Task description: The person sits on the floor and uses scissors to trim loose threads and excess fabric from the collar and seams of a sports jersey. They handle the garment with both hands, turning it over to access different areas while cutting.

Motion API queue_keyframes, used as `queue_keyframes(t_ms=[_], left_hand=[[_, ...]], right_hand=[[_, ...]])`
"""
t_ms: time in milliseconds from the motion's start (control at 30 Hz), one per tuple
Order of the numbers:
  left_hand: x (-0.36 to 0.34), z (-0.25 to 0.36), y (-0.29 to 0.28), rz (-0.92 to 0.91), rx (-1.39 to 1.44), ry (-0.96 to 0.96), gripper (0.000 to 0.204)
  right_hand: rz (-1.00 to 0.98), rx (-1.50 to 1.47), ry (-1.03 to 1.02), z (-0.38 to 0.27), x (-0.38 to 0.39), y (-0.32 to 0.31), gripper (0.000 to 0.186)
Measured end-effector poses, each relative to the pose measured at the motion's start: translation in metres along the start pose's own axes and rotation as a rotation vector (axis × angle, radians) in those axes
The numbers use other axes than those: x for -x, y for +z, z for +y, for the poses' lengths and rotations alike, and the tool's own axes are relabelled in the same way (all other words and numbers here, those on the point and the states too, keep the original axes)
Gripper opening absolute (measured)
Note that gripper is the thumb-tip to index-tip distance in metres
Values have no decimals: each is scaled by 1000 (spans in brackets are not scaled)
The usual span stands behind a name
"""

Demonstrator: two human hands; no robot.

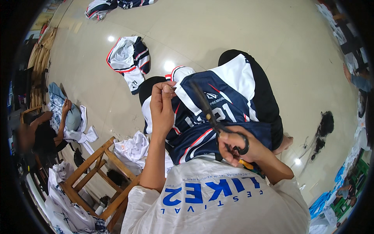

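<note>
A navy and white sports jersey (230, 87) with red trim lies spread over my lap and black-trousered legs. My left hand (161, 107) pinches at the white edge of the jersey; a thin bit, perhaps a thread, shows at the fingertips. In my right hand (241, 146) is a pair of scissors (209, 116), fingers through the black handle loops. The blades point up and away over the jersey, slightly blurred, their tips a little right of my left fingertips. Part of the jersey near my waist is hidden under my right hand.
Another such jersey (128, 58) lies crumpled on the tiled floor ahead, and more folded ones (103, 7) farther off. A wooden stool (87, 165) and white cloth (134, 150) are at my left. Another person (43, 128) sits far left. Dark thread clumps (322, 128) lie right.
</note>
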State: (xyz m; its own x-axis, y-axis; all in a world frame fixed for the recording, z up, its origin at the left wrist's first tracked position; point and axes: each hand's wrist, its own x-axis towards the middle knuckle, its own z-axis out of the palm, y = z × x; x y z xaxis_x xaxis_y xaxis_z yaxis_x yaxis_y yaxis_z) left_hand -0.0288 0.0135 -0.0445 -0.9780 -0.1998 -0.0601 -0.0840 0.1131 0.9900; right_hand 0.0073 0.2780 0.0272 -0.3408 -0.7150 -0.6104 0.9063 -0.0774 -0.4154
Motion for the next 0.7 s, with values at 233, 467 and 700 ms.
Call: queue_keyframes(t_ms=[233, 467, 700], left_hand=[[-4, 10, 9, -31, 6, 14, 29], [-4, 3, 7, -27, -28, 15, 30], [-4, 17, 12, -31, -26, 1, 30]], right_hand=[[-48, -38, -10, 10, -9, 3, 42], [-74, -19, -17, 6, -13, 5, 40], [-78, -41, -35, 6, -13, 7, 38]])
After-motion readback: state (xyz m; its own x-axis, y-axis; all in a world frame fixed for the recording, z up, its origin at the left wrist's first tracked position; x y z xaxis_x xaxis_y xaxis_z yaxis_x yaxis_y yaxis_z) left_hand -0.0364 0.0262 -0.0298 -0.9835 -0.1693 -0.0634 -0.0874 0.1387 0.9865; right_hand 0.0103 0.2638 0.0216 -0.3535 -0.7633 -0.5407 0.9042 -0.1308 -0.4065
